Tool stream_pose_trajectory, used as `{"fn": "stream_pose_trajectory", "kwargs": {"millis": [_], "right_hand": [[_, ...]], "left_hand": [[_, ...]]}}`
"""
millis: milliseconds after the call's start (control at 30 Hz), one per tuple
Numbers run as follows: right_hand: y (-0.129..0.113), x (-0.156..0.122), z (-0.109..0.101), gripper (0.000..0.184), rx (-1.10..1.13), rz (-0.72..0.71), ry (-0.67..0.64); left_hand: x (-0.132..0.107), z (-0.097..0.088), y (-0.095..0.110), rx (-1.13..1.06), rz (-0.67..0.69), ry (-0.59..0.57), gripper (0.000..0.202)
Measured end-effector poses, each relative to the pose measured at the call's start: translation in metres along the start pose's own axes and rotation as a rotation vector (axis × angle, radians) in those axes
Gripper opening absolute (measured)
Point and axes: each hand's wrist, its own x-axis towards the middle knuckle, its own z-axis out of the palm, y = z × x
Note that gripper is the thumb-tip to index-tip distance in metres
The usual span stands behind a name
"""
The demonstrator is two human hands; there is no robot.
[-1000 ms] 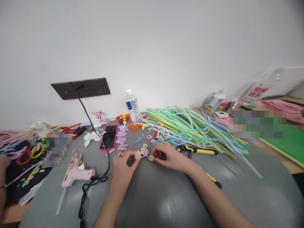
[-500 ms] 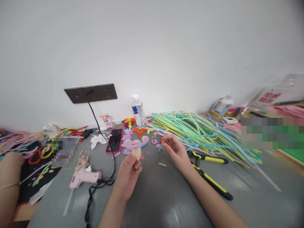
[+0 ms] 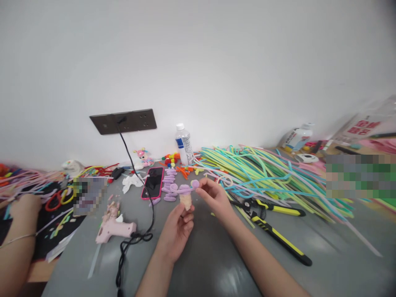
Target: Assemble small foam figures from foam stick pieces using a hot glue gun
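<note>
My left hand [image 3: 177, 229] is raised above the grey table [image 3: 216, 264] and pinches a small beige and purple pipe-cleaner figure [image 3: 185, 197] from below. My right hand [image 3: 213, 197] meets it from the right, its fingertips pinched on a purple coil [image 3: 194, 184] at the figure's top right. Behind the figure lie several purple coils [image 3: 169, 181] beside a phone in a pink case [image 3: 153, 182].
A pink glue gun [image 3: 114, 230] with a black cord [image 3: 136, 238] lies left of my hands; yellow-handled pliers [image 3: 272, 231] lie right. A heap of coloured pipe cleaners [image 3: 272, 173] and a water bottle [image 3: 184, 144] stand behind. Another person's arm [image 3: 15, 243] rests at far left.
The figure was lifted off the table by my left hand. My right hand drew away, then came back and took hold of the purple coil on the figure. The view shifted left.
</note>
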Motion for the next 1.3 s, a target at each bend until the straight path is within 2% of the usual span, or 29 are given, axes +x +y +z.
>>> {"fn": "stream_pose_trajectory", "kwargs": {"millis": [400,633,867,1067,1300], "right_hand": [[-0.005,-0.003,0.008,0.038,0.15,0.131,0.008],[-0.004,-0.004,0.009,0.034,0.254,0.171,0.04],[-0.011,-0.006,0.014,0.037,0.312,0.237,0.055],[-0.012,-0.009,0.017,0.032,0.341,0.23,0.065],[-0.011,-0.015,0.03,0.034,0.446,0.243,0.145]], "left_hand": [[0.001,-0.003,-0.001,0.096,0.018,-0.017,0.025],[0.001,-0.002,-0.001,0.085,0.031,-0.003,0.042],[0.001,-0.003,-0.002,0.104,0.032,-0.005,0.042],[0.002,-0.006,-0.003,0.1,0.031,-0.046,0.033],[0.0,-0.004,-0.003,0.12,0.045,-0.082,0.038]]}}
